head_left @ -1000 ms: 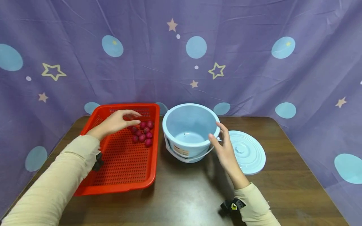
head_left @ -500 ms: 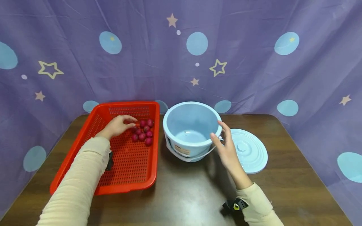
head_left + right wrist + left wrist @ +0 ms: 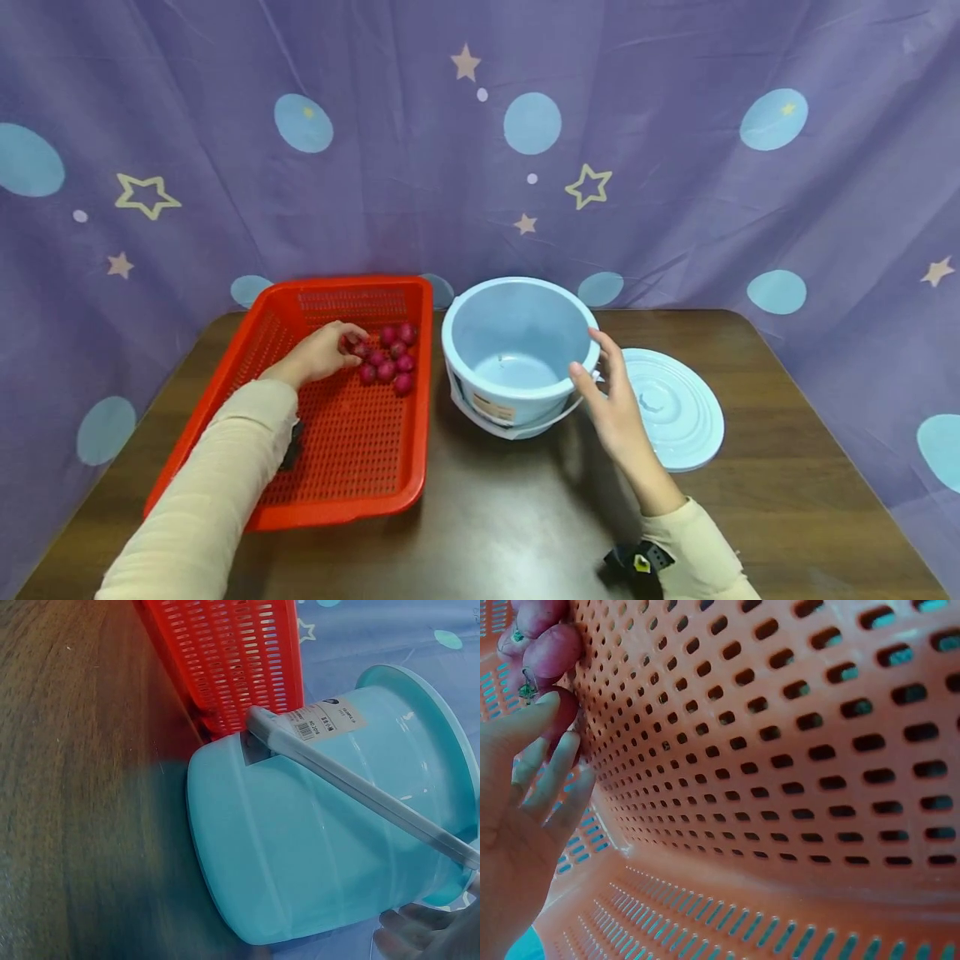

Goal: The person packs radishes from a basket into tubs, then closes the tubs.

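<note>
Near the far edge of the perforated red plastic tray (image 3: pixel 337 467), small round dark-red fruits (image 3: pixel 390 358) are pinched by the curled left hand (image 3: pixel 318 360); only the right wrist view shows the barcode label (image 3: pixel 319 724) on the pale blue plastic bucket (image 3: pixel 517 358), touched by the straight-fingered right hand (image 3: pixel 615 408).

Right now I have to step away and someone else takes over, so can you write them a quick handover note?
Left hand: in the red basket, fingers curled around one of the small red fruits at the cluster's edge.
Right hand: open, resting against the rim of the light blue bucket.
Bucket sits on the table beside the basket; its lid lies flat to the right.
Done: lid off. No fruit visible in the bucket.
Left: apparently all the fruits, about nine, are in the basket's far right corner.
</note>
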Tool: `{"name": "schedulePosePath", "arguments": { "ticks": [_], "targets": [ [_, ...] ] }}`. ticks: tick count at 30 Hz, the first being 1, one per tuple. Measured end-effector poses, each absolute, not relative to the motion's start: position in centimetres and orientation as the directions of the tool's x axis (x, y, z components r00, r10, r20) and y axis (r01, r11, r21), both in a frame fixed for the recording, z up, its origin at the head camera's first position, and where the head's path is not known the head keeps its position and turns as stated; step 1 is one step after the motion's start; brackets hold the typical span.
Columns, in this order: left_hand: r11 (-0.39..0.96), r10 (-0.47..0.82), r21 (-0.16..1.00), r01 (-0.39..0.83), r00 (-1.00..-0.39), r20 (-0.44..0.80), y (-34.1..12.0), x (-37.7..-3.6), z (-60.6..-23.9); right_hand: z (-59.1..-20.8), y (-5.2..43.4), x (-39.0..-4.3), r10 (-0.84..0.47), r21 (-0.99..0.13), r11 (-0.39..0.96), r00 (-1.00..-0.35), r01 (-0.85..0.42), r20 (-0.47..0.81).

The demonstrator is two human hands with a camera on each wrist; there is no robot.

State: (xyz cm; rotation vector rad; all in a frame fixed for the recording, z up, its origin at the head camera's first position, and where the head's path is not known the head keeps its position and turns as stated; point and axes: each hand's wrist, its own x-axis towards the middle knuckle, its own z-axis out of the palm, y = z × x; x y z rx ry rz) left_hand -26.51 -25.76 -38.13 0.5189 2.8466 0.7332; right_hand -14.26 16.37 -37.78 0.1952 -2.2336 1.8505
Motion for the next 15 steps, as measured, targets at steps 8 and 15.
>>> {"name": "schedulePosePath", "arguments": {
  "ticks": [8, 15],
  "targets": [
    [0.802, 0.349, 0.522, 0.291, -0.937, -0.015, -25.51, -26.34, -38.96, -38.05, 16.31, -14.16, 0.039, -0.940, 0.230, -0.962, -0.253, 0.269],
    [0.807, 0.258, 0.553, 0.209, -0.966, -0.012, -25.19, -26.75, -38.11, -38.03, 16.39, -14.27, 0.054, -0.933, 0.244, -0.956, -0.266, 0.287]
  ]
}}
